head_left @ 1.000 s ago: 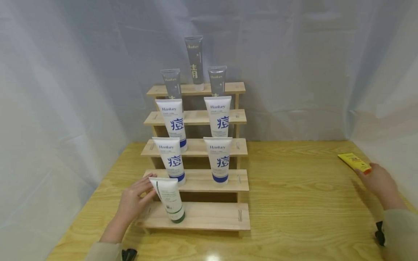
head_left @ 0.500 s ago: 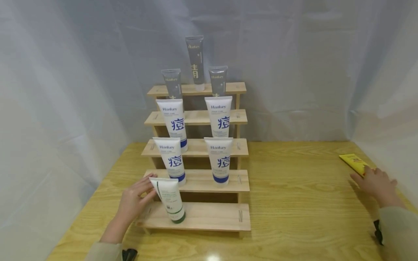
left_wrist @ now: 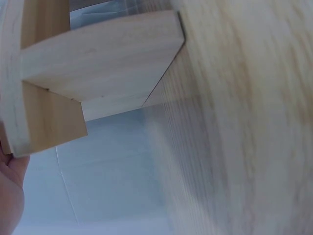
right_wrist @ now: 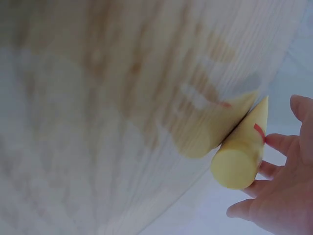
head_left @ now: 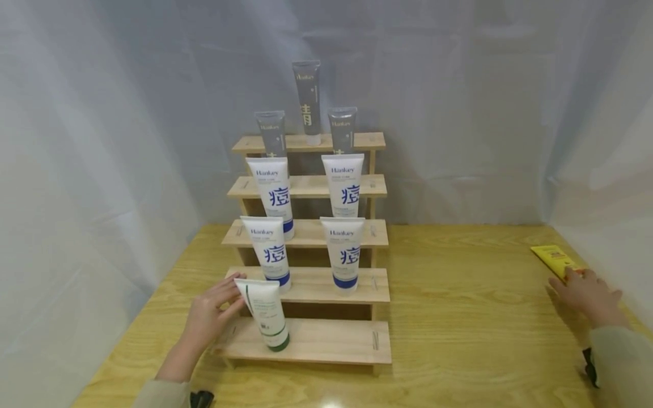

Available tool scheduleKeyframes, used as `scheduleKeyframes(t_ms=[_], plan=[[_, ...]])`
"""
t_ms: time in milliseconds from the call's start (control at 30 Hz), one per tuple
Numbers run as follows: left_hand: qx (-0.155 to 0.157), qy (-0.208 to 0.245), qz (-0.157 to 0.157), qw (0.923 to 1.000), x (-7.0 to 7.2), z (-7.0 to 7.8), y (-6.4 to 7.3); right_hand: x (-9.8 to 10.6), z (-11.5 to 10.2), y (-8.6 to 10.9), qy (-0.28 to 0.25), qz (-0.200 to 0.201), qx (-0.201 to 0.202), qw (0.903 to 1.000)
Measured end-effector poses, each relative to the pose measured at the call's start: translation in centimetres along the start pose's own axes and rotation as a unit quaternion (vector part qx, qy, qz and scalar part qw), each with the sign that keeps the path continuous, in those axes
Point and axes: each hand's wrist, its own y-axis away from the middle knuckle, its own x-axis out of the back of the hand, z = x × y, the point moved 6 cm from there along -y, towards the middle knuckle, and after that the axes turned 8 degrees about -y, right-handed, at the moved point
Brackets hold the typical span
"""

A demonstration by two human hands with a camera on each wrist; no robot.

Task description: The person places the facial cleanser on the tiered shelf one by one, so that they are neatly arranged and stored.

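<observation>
In the head view my left hand (head_left: 211, 311) is at the left side of a stepped wooden stand (head_left: 336, 340), fingers reaching behind a white tube with a green cap (head_left: 267, 314). That tube stands cap down on the lowest step. The left wrist view shows part of the hand (left_wrist: 11, 196) by the stand's wood; its fingertips are hidden. At the far right my right hand (head_left: 586, 297) reaches over the red-marked end of a yellow tube (head_left: 553, 260) lying on the table. In the right wrist view, the fingers are spread, with fingertips at the tube's side (right_wrist: 242, 152).
White tubes with blue bands (head_left: 344, 252) stand on the middle steps. Grey tubes (head_left: 308, 102) stand higher up, one on the top step. A wooden table (head_left: 459, 317) carries the stand. Pale curtains (head_left: 459, 113) hang behind and at both sides.
My right hand has shifted from the yellow tube's red end to over it, its fingers spreading, while the tube stays lying. The left hand has hardly moved. The head view tilted slightly.
</observation>
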Motion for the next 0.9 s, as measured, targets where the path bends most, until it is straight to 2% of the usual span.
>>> scheduleKeyframes(t_ms=[167,467,733,900], plan=[[0.004,0.002,-0.003,1.0000,0.0,0.0,0.1,-0.2,-0.1,0.2,-0.005,-0.014,0.007,0.9999],[0.007,0.003,-0.005,1.0000,0.0,0.0,0.1,-0.6,-1.1,0.4,-0.027,-0.026,0.074,0.9966],[0.008,0.002,-0.002,1.0000,0.0,0.1,0.1,-1.3,-3.5,1.6,0.010,-0.016,0.104,0.9944],[0.010,0.003,-0.005,0.9999,0.0,0.0,0.1,-2.0,-5.5,2.4,0.014,-0.009,0.126,0.9918]])
